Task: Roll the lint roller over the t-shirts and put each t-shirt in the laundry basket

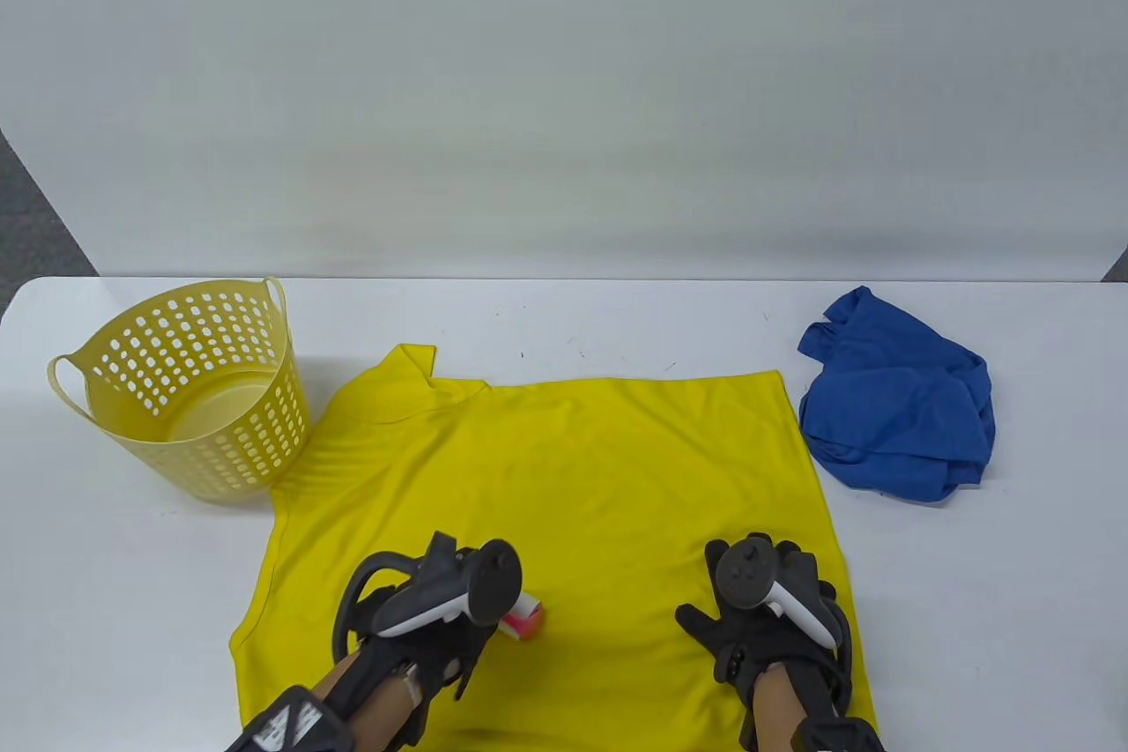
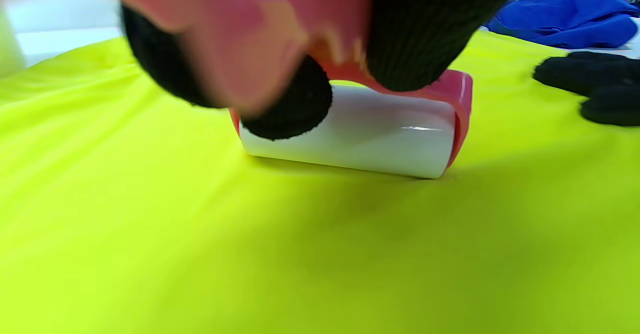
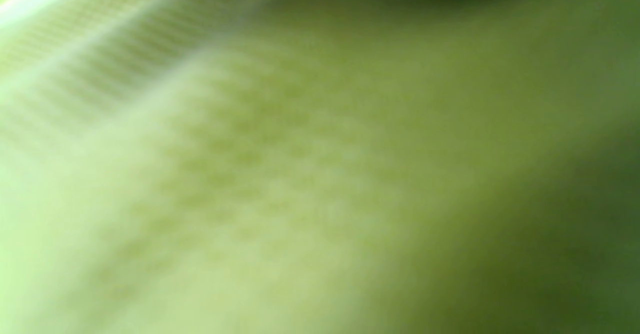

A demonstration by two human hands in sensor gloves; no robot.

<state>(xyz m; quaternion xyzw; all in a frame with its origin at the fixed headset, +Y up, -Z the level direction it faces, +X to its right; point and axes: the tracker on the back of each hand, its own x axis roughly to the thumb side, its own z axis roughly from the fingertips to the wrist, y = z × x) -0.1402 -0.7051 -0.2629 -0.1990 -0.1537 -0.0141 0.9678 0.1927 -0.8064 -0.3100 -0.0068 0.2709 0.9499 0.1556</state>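
Gloved fingers (image 2: pixel 295 104) of the left hand (image 1: pixel 423 611) sit closest to the lens in the left wrist view, curled over the pink frame of the lint roller (image 2: pixel 360 134), whose white sticky drum lies flat against the yellow t-shirt (image 1: pixel 573 479); the grip looks firm, though the blur hides exactly how the thumb wraps. From above, the roller shows only as a pink-and-white tip peeking out beside that hand, near the lower middle of the shirt; the right hand (image 1: pixel 762 624) lies flat with fingers spread on the fabric near the shirt's right edge, holding nothing and seemingly pinning the cloth; the right wrist view is all out-of-focus yellow-green cloth and adds nothing more. The yellow shirt is spread fairly smooth across the white surface (image 1: pixel 969 611), one sleeve folded up beside the laundry basket (image 1: pixel 189 386); the basket stands at the left, just beside the shirt's shoulder, and no garment can be seen inside it. A blue t-shirt (image 1: pixel 899 399) lies crumpled to the right, apart from the yellow one. My reading is that the task is in its early part: rolling of the first shirt is under way; left to do are binning it, then spreading, rolling and binning the blue one.
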